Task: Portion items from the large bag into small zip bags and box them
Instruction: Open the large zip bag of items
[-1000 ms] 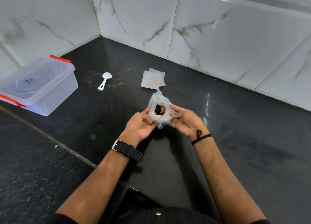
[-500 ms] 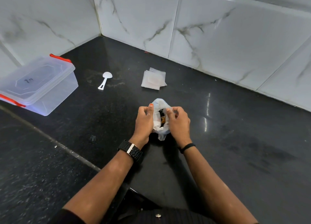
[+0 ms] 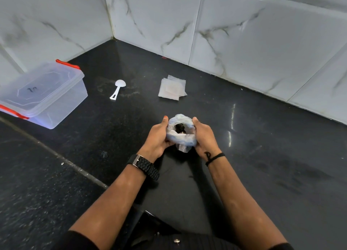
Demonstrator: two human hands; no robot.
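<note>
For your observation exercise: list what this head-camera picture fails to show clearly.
- Dark contents of the crumpled whitish plastic bag: too small, bag folds cover them.
- Fingers of the left hand and right hand: hidden behind the bag.
- Clear lidded plastic box with red clips: cut off by the left edge; its lid marking is illegible.

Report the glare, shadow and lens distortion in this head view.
Head view: bright glare streaks on the black counter right of the hands; soft shadow under the bag and forearms; wide-angle bending curves the wall tiles and counter edges; the bag's dark contents are too dim to identify.
</note>
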